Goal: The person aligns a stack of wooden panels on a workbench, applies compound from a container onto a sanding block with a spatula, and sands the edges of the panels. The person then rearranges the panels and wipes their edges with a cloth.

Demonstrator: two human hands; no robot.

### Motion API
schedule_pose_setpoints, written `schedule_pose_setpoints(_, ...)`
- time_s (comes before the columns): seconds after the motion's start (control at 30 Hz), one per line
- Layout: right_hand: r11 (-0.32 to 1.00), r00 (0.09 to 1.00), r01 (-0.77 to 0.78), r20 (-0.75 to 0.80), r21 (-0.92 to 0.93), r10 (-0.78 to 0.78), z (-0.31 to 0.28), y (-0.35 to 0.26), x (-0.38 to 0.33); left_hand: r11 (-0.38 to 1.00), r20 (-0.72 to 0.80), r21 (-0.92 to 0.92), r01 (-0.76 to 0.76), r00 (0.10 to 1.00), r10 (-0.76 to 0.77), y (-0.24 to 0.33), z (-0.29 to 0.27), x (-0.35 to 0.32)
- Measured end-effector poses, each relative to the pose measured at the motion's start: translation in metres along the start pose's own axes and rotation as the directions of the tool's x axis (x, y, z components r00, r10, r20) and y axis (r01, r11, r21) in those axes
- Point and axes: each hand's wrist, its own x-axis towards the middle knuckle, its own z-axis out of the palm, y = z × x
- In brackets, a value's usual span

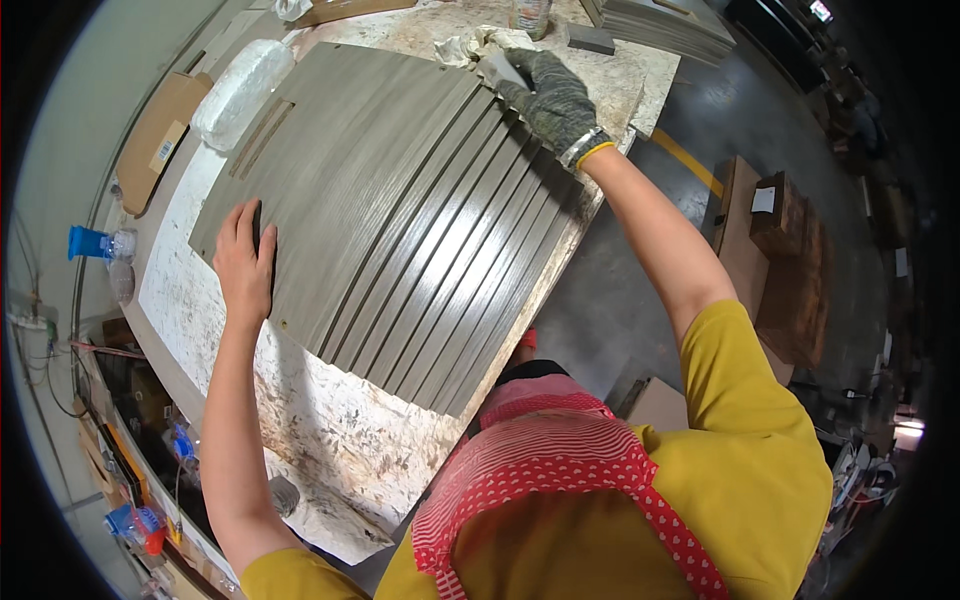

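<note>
Several long grey wood-grain panels (400, 220) lie side by side on a worn, paint-stained workbench (330, 430). My left hand (245, 265), bare, rests flat on the near left panel with fingers spread. My right hand (552, 98) wears a dark knit glove with a yellow cuff and grips a flat putty knife (498, 68) at the far ends of the panels. A crumpled white rag (465, 45) lies just beyond the blade.
A wrapped white bundle (240, 90) and cardboard pieces (155, 135) lie at the bench's left. A blue-capped bottle (95, 243) stands further left. More grey panels (665, 25) are stacked at the back right. Brown wooden boards (790, 270) sit on the floor to the right.
</note>
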Motion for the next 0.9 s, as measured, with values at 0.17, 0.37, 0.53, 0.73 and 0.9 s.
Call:
schedule_pose_setpoints(0.17,0.902,0.919,0.376,-0.038,-0.214,-0.392,0.016,-0.044,-0.039,1.000,0.011,-0.009,0.005,1.000,-0.005,-0.005,0.000,-0.001)
schedule_pose_setpoints(0.37,0.731,0.925,0.235,0.084,0.641,-0.371,0.057,-0.162,-0.149,0.999,0.005,-0.022,-0.022,1.000,0.023,-0.001,0.000,0.000)
schedule_pose_setpoints(0.53,0.777,0.695,0.343,0.413,0.528,-0.588,0.051,-0.250,-0.206,0.999,-0.009,-0.022,-0.040,0.999,0.039,-0.009,0.008,0.001)
schedule_pose_setpoints(0.73,0.616,0.912,-0.037,0.278,0.787,-0.301,0.003,-0.144,-0.202,0.998,-0.003,-0.045,-0.054,0.999,0.053,-0.011,0.007,0.003)
schedule_pose_setpoints(0.9,0.898,0.918,-0.377,0.223,0.228,0.329,-0.062,-0.025,-0.184,0.998,0.013,-0.055,-0.037,0.999,0.038,-0.011,0.005,0.001)
